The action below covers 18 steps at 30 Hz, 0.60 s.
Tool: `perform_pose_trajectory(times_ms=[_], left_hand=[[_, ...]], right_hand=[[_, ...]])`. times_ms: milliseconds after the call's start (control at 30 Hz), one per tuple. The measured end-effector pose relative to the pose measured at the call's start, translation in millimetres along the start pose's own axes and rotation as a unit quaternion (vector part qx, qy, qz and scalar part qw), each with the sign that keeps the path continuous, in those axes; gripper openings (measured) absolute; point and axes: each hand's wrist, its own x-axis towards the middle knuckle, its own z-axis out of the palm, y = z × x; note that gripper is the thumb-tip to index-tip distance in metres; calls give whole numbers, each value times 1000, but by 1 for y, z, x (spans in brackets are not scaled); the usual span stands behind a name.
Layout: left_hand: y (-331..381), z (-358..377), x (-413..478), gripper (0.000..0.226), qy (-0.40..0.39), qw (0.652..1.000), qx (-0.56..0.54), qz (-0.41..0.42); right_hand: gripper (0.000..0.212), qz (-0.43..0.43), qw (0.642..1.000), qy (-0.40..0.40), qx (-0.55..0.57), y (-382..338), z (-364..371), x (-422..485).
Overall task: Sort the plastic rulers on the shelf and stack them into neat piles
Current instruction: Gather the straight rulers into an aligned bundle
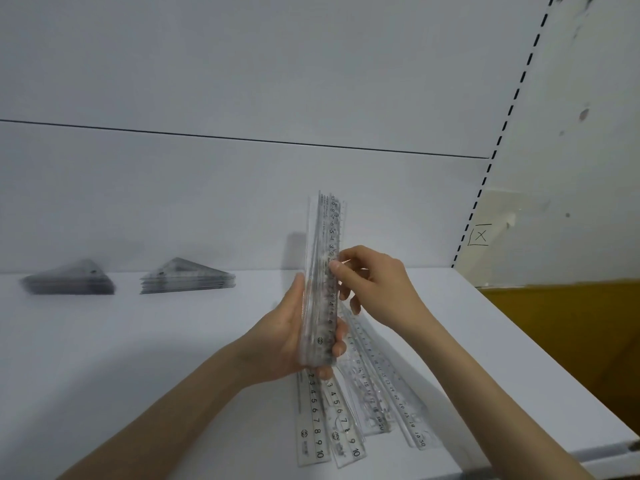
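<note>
My left hand [282,341] grips the lower part of an upright bundle of clear straight rulers [327,233], held above the white shelf [121,358]. My right hand [372,282] pinches the bundle's right edge near its middle with thumb and fingertips. Beneath both hands several more clear straight rulers [349,420] lie fanned out loosely on the shelf near its front edge. Two neat piles of clear triangular rulers sit at the back of the shelf: one at far left [69,280], one nearer the middle [187,277].
The shelf's white back panel rises behind, with a slotted upright post [485,181] at the right. The shelf's right edge runs diagonally beside a brown surface [571,327]. Bare shelf spreads to the left of my arms.
</note>
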Motion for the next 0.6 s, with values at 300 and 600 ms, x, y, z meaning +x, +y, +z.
perform_pose_trajectory(times_ms=[300, 600], left_hand=[[-6, 3, 1, 45, 16, 994, 104, 35], [0, 6, -2, 43, 52, 990, 126, 44]], right_hand=[[53, 134, 990, 41, -21, -13, 28, 1], [28, 110, 986, 89, -89, -21, 40, 12]])
